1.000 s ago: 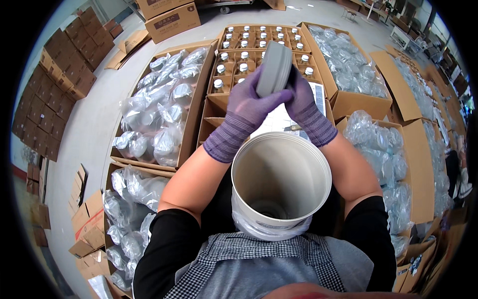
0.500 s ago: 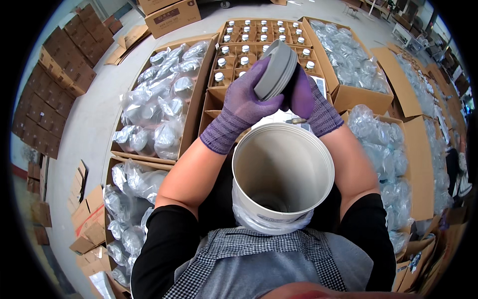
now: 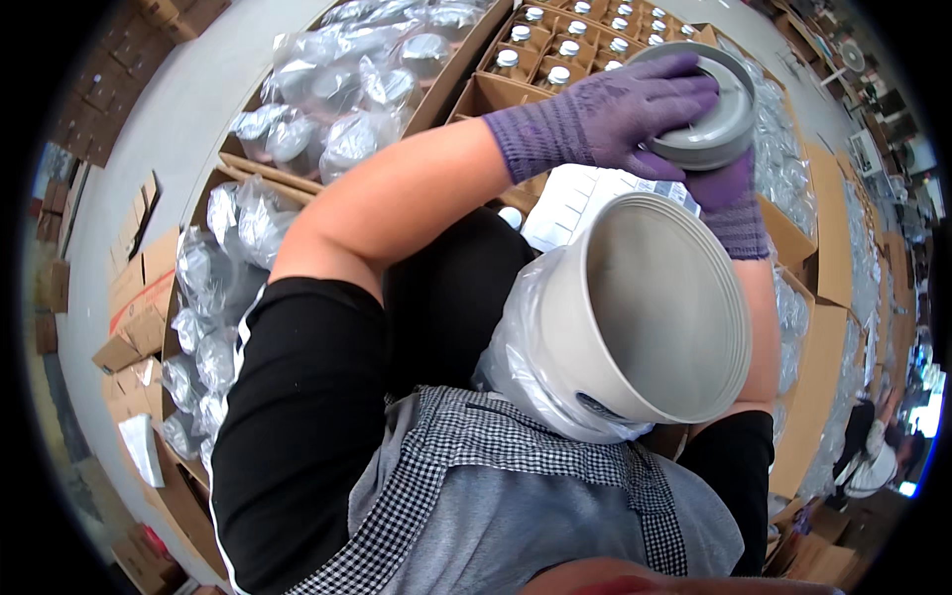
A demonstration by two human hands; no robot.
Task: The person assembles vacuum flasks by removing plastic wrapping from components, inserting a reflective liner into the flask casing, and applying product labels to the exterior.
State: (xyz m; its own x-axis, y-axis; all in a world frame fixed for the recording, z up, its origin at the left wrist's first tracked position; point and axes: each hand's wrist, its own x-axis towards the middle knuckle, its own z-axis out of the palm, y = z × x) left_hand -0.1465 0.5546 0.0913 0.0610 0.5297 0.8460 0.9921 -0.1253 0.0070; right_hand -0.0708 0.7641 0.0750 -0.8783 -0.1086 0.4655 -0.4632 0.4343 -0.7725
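Observation:
I wear purple knit gloves on both hands. A round grey screw lid (image 3: 729, 121) is raised beyond the bucket, its face turned up toward me. My left hand (image 3: 640, 109) lies across that face with its fingers stretched out. From below and behind, my right hand (image 3: 729, 183) holds the lid; its fingers are mostly hidden. A beige plastic bucket (image 3: 565, 312) rests against my lap, tilted to the right, its open mouth facing up. Clear plastic film wraps its lower outside, and the inner wall looks bare.
A divided carton of white-capped glass bottles (image 3: 569, 48) stands ahead. Cartons of plastic-wrapped jars (image 3: 337, 89) line the left side, with more wrapped goods (image 3: 783, 139) on the right. White sheets (image 3: 575, 203) lie beyond the bucket. Flattened cardboard (image 3: 139, 268) lies on the floor at left.
The lid has moved right and turned to show its face. My left hand has shifted from gripping its edge to lying across it. The bucket now leans right, and the view has turned.

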